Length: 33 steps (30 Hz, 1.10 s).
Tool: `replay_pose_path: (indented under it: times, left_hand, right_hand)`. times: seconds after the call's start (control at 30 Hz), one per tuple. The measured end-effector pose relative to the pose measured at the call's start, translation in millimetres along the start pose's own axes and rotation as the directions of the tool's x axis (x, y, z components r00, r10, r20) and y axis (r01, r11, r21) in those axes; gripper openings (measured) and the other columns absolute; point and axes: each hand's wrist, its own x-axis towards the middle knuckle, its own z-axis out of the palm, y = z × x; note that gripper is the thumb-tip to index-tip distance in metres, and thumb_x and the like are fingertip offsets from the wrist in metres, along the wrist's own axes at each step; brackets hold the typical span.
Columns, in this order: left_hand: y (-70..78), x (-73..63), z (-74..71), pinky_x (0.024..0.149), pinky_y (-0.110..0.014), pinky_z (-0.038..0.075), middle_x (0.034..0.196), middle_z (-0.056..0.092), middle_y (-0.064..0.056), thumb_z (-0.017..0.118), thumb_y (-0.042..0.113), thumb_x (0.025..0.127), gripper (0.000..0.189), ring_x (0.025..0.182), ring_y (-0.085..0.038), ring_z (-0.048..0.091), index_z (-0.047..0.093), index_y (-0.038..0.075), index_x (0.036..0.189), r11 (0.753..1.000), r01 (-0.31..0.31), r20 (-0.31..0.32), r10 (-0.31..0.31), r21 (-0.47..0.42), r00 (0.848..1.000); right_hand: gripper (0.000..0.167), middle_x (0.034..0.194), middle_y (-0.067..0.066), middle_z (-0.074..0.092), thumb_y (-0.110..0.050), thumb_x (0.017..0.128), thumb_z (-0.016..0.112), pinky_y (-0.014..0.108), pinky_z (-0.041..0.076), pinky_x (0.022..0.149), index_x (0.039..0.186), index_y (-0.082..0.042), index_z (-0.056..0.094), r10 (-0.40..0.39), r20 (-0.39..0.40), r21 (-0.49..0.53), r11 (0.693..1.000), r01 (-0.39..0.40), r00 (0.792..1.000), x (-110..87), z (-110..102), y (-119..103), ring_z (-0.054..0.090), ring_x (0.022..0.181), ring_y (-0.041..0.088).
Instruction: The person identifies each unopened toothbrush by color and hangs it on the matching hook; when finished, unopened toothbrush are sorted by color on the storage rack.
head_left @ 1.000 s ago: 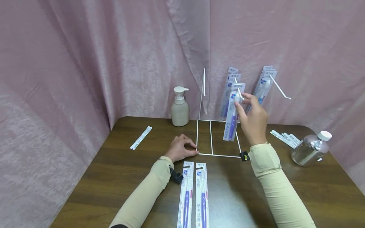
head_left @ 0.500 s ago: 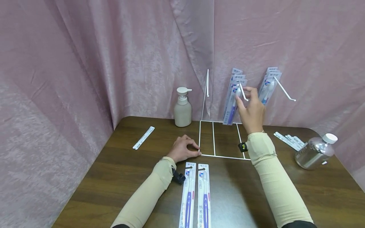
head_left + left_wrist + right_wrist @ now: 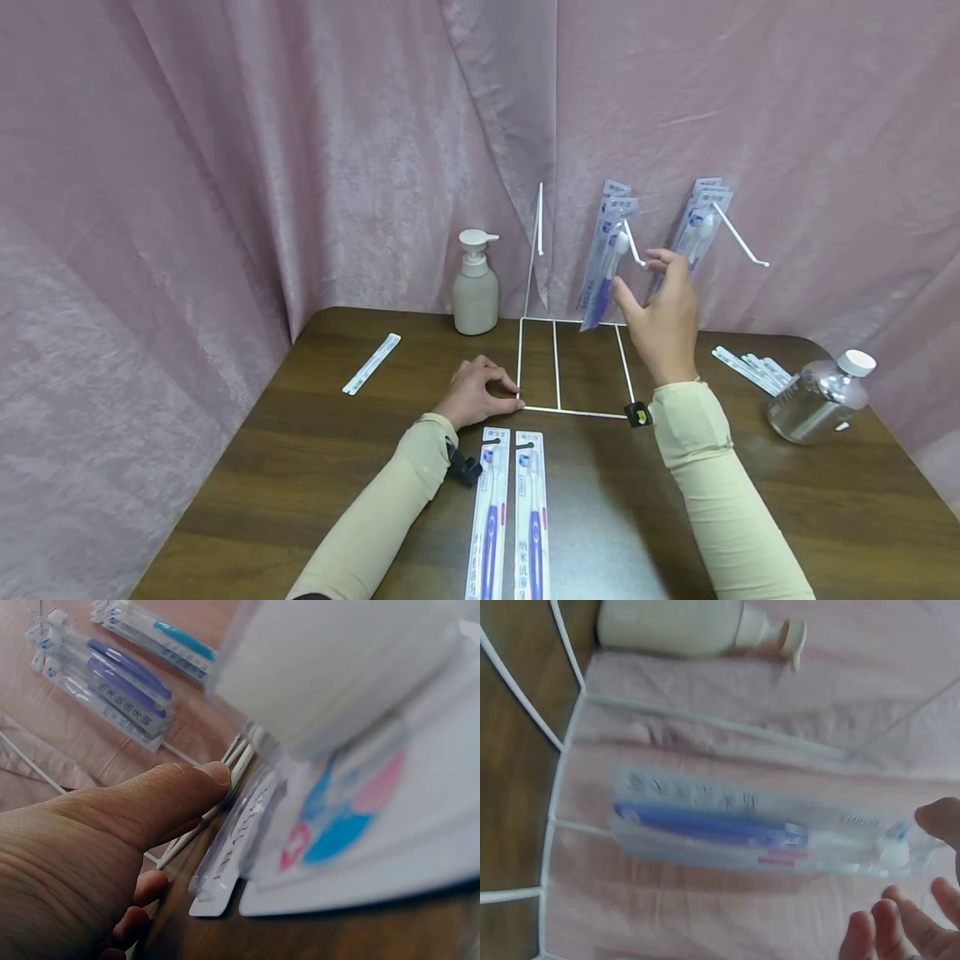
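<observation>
My left hand (image 3: 480,392) pinches the near left corner of a white wire display rack (image 3: 557,367) between thumb and finger. In the left wrist view the thumb (image 3: 180,787) lies on the rack's wire. Several packaged purple toothbrushes (image 3: 606,267) hang on the rack's middle hook, the front pack tilted. Just to their right my right hand (image 3: 663,325) stays apart from them, thumb and fingers spread. The right wrist view shows the front pack (image 3: 720,825) beside the fingertips. Two more packaged purple toothbrushes (image 3: 491,517) (image 3: 533,517) lie flat before the rack.
Packs with blue toothbrushes (image 3: 701,221) hang on the right hook (image 3: 738,233); the left hook (image 3: 540,221) is bare. A pump bottle (image 3: 476,292) stands left of the rack. A clear capped bottle (image 3: 817,400) and several thin white packets (image 3: 752,369) lie right; another packet (image 3: 371,364) lies left.
My right hand has slid the front toothbrush pack back along the middle hook and let go of it. The fingers have spread and drawn slightly away. My left hand keeps its place on the rack.
</observation>
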Motion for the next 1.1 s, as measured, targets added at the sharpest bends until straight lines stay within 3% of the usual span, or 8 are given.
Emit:
replay_pose_path:
  times: [0.1, 0.17, 0.37, 0.5, 0.57, 0.8, 0.97, 1.1]
  left_hand:
    - [0.5, -0.4, -0.9, 0.099, -0.045, 0.041, 0.120, 0.060, 0.001, 0.090, 0.046, 0.081, 0.021, 0.112, -0.024, 0.050, 0.081, 0.034, 0.095, 1.000, -0.003, 0.002, 0.003, 0.002, 1.000]
    - [1.2, -0.4, -3.7, 0.099, -0.045, 0.041, 0.120, 0.061, 0.001, 0.090, 0.047, 0.081, 0.021, 0.112, -0.024, 0.050, 0.081, 0.034, 0.095, 1.000, -0.004, -0.005, 0.004, 0.009, 1.000]
    - [5.2, -2.0, -7.9, 0.098, -0.043, 0.042, 0.116, 0.062, 0.002, 0.090, 0.046, 0.081, 0.021, 0.109, -0.023, 0.051, 0.081, 0.033, 0.095, 1.000, -0.012, -0.013, 0.013, 0.027, 1.000]
    - [6.6, -2.1, -6.9, 0.097, -0.042, 0.042, 0.115, 0.061, 0.003, 0.091, 0.046, 0.081, 0.021, 0.108, -0.022, 0.051, 0.081, 0.033, 0.095, 1.000, -0.018, -0.007, 0.018, 0.025, 1.000]
    - [6.1, -1.7, -6.1, 0.097, -0.042, 0.042, 0.115, 0.061, 0.003, 0.091, 0.046, 0.081, 0.021, 0.108, -0.022, 0.051, 0.081, 0.033, 0.095, 1.000, -0.012, -0.005, 0.012, 0.018, 1.000]
    - [2.7, 0.1, -3.5, 0.098, -0.044, 0.042, 0.118, 0.060, 0.002, 0.090, 0.047, 0.082, 0.022, 0.110, -0.022, 0.050, 0.081, 0.035, 0.096, 1.000, 0.007, -0.006, -0.007, 0.000, 1.000]
    - [3.8, -1.0, -3.2, 0.098, -0.044, 0.042, 0.117, 0.060, 0.003, 0.091, 0.047, 0.081, 0.021, 0.109, -0.022, 0.049, 0.081, 0.035, 0.095, 1.000, 0.015, 0.003, -0.015, -0.004, 1.000]
    - [4.5, -1.0, -2.6, 0.097, -0.043, 0.042, 0.117, 0.060, 0.003, 0.091, 0.047, 0.081, 0.021, 0.109, -0.021, 0.049, 0.081, 0.036, 0.096, 1.000, 0.013, 0.003, -0.013, -0.001, 1.000]
  right_hand:
    - [0.049, 0.121, 0.016, 0.072, -0.017, 0.093, 0.082, 0.040, 0.043, 0.064, 0.133, -0.004, 0.058, -0.020, 0.147, -0.052, 0.998, 0.028, 0.989, -27.3, -4.6, -8.1, 0.058, 0.067, 0.029]
    - [0.041, 0.112, 0.012, 0.074, -0.020, 0.094, 0.081, 0.044, 0.047, 0.065, 0.127, -0.006, 0.062, -0.036, 0.293, -0.088, 0.994, 0.065, 0.955, -45.9, -5.9, -14.0, 0.063, 0.071, 0.028]
    - [0.015, 0.082, -0.009, 0.071, -0.027, 0.093, 0.081, 0.039, 0.052, 0.065, 0.101, -0.019, 0.072, -0.024, 0.664, -0.138, 0.978, 0.154, 0.748, -101.9, -7.9, -24.1, 0.067, 0.073, 0.013]
    - [0.018, 0.068, -0.014, 0.059, -0.031, 0.090, 0.083, 0.032, 0.044, 0.055, 0.100, -0.020, 0.072, 0.015, 0.787, -0.144, 0.977, 0.159, 0.617, -130.7, -7.7, -24.2, 0.052, 0.058, 0.004]
    - [0.023, 0.066, -0.014, 0.055, -0.033, 0.090, 0.084, 0.031, 0.042, 0.052, 0.103, -0.018, 0.071, 0.025, 0.816, -0.141, 0.977, 0.158, 0.577, -139.8, -5.9, -23.3, 0.049, 0.056, 0.004]
    - [0.042, 0.065, -0.013, 0.054, -0.041, 0.087, 0.086, 0.031, 0.040, 0.049, 0.114, -0.014, 0.067, 0.009, 0.819, -0.119, 0.981, 0.155, 0.574, -155.1, 2.3, -22.7, 0.048, 0.054, 0.005]
    - [0.039, 0.063, -0.012, 0.052, -0.037, 0.087, 0.087, 0.030, 0.037, 0.048, 0.110, -0.013, 0.066, -0.004, 0.833, -0.102, 0.982, 0.161, 0.554, -160.6, 5.8, -23.2, 0.046, 0.052, 0.005]
    - [0.036, 0.063, -0.012, 0.051, -0.035, 0.087, 0.087, 0.030, 0.037, 0.048, 0.108, -0.014, 0.066, -0.019, 0.830, -0.091, 0.981, 0.169, 0.557, -162.8, 6.9, -22.7, 0.045, 0.053, 0.005]
